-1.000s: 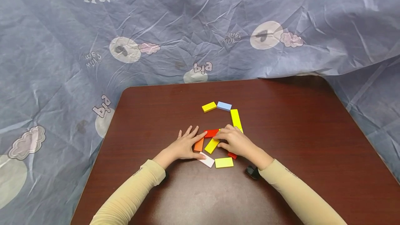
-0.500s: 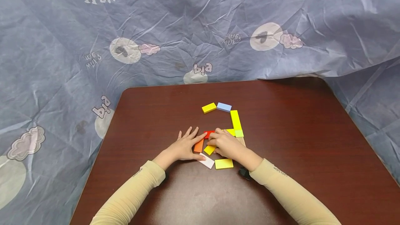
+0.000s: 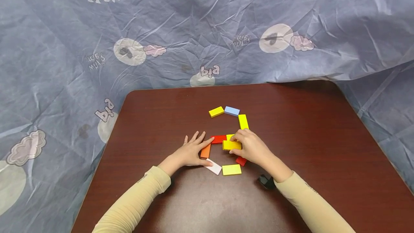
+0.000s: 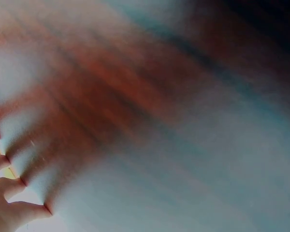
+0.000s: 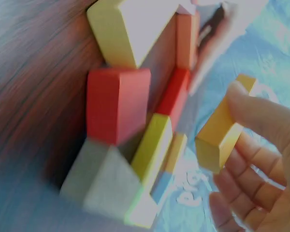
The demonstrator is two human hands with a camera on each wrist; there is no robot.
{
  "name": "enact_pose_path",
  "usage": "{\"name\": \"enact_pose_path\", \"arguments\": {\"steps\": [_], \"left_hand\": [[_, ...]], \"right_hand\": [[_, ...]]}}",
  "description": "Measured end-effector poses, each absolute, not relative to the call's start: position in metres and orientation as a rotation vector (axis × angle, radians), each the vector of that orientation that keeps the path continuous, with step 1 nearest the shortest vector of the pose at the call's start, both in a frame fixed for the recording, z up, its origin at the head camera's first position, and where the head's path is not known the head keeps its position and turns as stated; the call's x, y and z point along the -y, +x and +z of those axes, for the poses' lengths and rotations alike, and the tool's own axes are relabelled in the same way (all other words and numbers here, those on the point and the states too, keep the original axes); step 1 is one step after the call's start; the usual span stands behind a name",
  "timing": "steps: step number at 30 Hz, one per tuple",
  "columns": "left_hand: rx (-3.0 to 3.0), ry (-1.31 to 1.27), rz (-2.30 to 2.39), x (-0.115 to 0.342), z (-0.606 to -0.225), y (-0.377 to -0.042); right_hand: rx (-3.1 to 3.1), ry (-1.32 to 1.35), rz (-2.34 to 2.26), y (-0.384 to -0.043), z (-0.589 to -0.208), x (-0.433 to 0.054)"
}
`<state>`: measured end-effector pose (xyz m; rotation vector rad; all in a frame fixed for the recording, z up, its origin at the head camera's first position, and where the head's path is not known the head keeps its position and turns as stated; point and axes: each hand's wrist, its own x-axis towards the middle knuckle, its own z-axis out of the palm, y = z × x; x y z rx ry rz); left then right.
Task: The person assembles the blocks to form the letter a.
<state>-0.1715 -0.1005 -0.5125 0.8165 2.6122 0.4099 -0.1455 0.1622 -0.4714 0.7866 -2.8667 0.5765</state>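
Observation:
My right hand [image 3: 253, 148] pinches a deep-yellow rectangular block [image 3: 231, 145] between thumb and fingers. In the right wrist view, that yellow block [image 5: 222, 128] stands apart from the others, with the thumb on its side. My left hand [image 3: 191, 150] lies with fingers spread at the left of the block outline. Its index fingertip is right at a red block [image 3: 218, 139], and its thumb is over the end of a white block [image 3: 214, 167]. An orange block [image 3: 205, 151] lies between them. Another yellow block [image 3: 230, 137] is partly hidden behind the held one.
A lighter yellow block [image 3: 231, 169] and a second red block [image 3: 240, 160] form the near side. A plain wooden block [image 5: 106, 176] adjoins that red one. Beyond are a long yellow piece [image 3: 243, 121], a blue block [image 3: 231, 110] and a small yellow block [image 3: 216, 111] on the brown table [image 3: 161, 114].
My right hand has moved left to the yellow block inside the outline, gripped it, then lifted it back rightward and turned it. My left hand has stayed in place.

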Motion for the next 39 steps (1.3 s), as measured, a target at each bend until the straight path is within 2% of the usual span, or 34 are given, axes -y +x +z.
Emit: {"name": "enact_pose_path", "arguments": {"steps": [8, 17, 39], "left_hand": [[-2.604, 0.821, 0.419, 0.101, -0.511, -0.170], [-2.603, 0.825, 0.440, 0.101, -0.513, -0.170], [-2.601, 0.815, 0.437, 0.100, -0.512, -0.171]], "right_hand": [[2.929, 0.477, 0.662, -0.114, -0.472, -0.203], [3.001, 0.394, 0.698, -0.084, -0.494, -0.221], [3.042, 0.375, 0.817, -0.082, -0.507, -0.215]]}}
